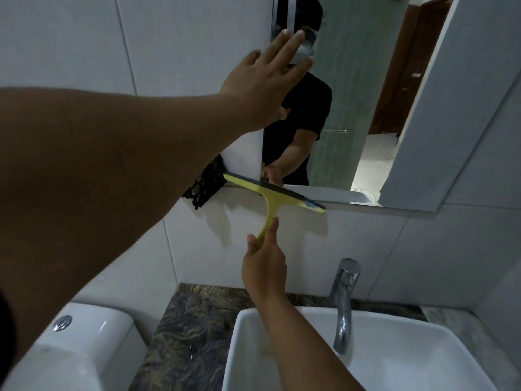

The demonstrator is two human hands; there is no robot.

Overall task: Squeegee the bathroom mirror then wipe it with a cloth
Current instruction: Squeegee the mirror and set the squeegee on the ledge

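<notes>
The bathroom mirror (352, 108) hangs on the tiled wall above the basin. My left hand (265, 77) is spread flat, fingers apart, resting on the mirror's left edge and holding nothing. My right hand (265, 263) grips the handle of a yellow squeegee (270, 201). Its dark rubber blade lies along the mirror's bottom left edge, tilted down to the right. A dark cloth (205, 184) hangs on the wall just left of the mirror's lower corner, partly hidden by my left forearm.
A white basin (394, 351) with a chrome tap (344, 300) sits below the mirror. A dark marbled counter (191, 334) runs beside it. A white toilet cistern (84, 334) with a flush button stands at lower left. The mirror reflects a person and an open doorway.
</notes>
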